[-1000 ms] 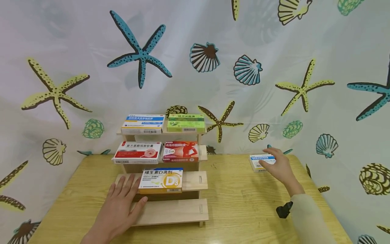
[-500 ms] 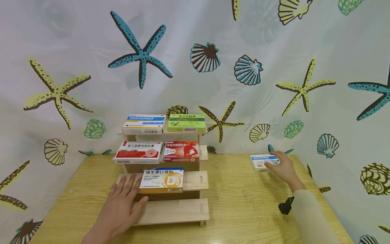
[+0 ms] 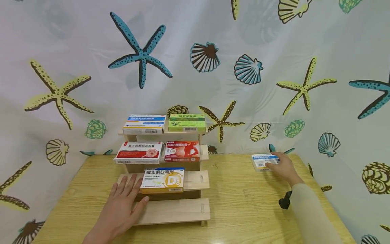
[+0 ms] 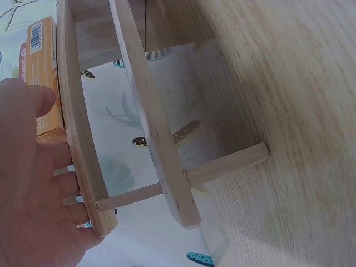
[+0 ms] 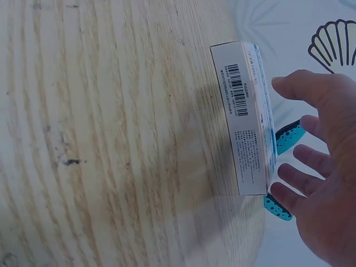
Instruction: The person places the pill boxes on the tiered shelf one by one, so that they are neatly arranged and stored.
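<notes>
My left hand [image 3: 120, 205] lies with fingers spread on the left end of a wooden tiered shelf [image 3: 170, 211], beside a white-and-orange vitamin D box [image 3: 163, 179]. In the left wrist view its fingertips rest over the board's edge, and the thumb is near the orange side of that box [image 4: 43, 72]. Far right on the table, a white-and-blue medicine box [image 3: 262, 162] lies flat. My right hand [image 3: 285, 169] is at its right end. The right wrist view shows the thumb apart from the box [image 5: 242, 119] and the fingers loosely extended, gripping nothing.
Higher tiers carry a red-and-white box [image 3: 139, 152], a red box [image 3: 182, 151], a blue-and-white box [image 3: 144, 124] and a green box [image 3: 187, 122]. Behind the wooden table [image 3: 231, 203] hangs a curtain [image 3: 189, 91] with starfish and shells.
My right hand has shifted slightly right, from above the white-and-blue box to its right end. That box and my left hand have stayed practically in place.
</notes>
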Demonstrator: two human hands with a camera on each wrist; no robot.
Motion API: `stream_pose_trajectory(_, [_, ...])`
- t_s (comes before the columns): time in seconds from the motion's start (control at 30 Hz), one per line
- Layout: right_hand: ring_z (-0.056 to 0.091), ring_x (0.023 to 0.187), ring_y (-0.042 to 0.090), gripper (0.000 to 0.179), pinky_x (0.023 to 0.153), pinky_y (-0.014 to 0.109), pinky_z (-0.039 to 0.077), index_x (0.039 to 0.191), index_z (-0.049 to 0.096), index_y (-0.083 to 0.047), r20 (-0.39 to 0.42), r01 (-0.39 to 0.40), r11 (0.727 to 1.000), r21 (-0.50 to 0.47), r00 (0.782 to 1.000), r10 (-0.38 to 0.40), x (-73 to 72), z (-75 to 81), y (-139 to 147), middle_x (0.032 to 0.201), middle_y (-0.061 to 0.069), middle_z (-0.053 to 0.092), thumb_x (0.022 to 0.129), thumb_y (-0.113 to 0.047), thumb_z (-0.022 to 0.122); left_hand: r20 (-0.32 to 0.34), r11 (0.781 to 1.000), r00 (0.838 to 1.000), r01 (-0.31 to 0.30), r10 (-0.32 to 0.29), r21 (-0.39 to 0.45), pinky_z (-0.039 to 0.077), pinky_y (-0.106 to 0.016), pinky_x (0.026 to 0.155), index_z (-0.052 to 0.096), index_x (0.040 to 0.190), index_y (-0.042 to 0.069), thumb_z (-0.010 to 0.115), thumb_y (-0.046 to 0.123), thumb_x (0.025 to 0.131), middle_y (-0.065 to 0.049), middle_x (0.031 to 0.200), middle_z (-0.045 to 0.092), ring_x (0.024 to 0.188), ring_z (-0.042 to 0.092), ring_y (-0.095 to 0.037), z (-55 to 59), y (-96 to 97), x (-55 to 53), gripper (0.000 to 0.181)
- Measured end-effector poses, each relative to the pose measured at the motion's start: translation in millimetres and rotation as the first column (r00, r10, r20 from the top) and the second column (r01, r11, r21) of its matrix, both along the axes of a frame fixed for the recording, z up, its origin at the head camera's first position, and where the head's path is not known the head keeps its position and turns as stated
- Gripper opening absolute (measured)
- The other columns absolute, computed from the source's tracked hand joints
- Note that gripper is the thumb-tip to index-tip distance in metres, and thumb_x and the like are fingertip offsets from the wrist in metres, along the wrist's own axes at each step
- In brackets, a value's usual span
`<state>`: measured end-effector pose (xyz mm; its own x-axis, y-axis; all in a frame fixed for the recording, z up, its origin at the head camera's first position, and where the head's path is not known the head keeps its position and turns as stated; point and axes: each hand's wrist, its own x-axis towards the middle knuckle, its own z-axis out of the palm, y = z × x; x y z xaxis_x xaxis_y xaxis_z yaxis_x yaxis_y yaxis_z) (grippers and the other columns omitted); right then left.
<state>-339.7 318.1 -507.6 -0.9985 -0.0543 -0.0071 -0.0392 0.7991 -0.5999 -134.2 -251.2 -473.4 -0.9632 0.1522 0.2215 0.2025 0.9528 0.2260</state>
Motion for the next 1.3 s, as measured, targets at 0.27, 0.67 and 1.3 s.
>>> stream_pose_trajectory(0.27, [0.029,0.149,0.061,0.069,0.122,0.074,0.028,0.155,0.041,0.010,0.004,-0.034,0.998,0.044,0.999,0.034,-6.2,2.3,-2.7,0.161,0.041,0.031,0.102,-0.029,0.065,0.008,1.000,1.000,-0.006,0.006,-0.004,0.023,-0.072,0.124,0.039,0.162,0.004,0.049,0.052,0.108,-0.025,0.168,0.036,0.155,0.028,-0.055,-3.5,0.5,0.5,0.073])
stream_pose_trajectory(0.67, [0.028,0.149,0.061,0.075,0.123,0.073,0.027,0.154,0.042,0.011,0.045,-0.051,0.993,0.110,0.998,0.046,-8.3,0.7,-3.4,0.161,0.042,0.029,0.101,-0.036,0.065,-0.012,1.000,1.000,0.005,-0.005,-0.003,0.025,-0.071,0.124,0.039,0.163,0.005,0.048,0.053,0.109,-0.024,0.168,0.036,0.155,0.030,-0.053,-3.8,0.1,0.3,0.073])
stream_pose_trajectory(1.3, [0.038,0.142,0.063,0.074,0.114,0.079,0.033,0.151,0.052,0.001,0.019,-0.066,0.952,0.299,0.998,0.063,-5.7,-4.9,-6.3,0.159,0.037,0.039,0.100,-0.052,0.063,-0.016,1.000,1.000,-0.001,0.001,-0.008,0.025,-0.071,0.124,0.039,0.163,0.005,0.049,0.053,0.108,-0.024,0.168,0.037,0.155,0.030,-0.053,-3.1,-1.0,0.5,0.073])
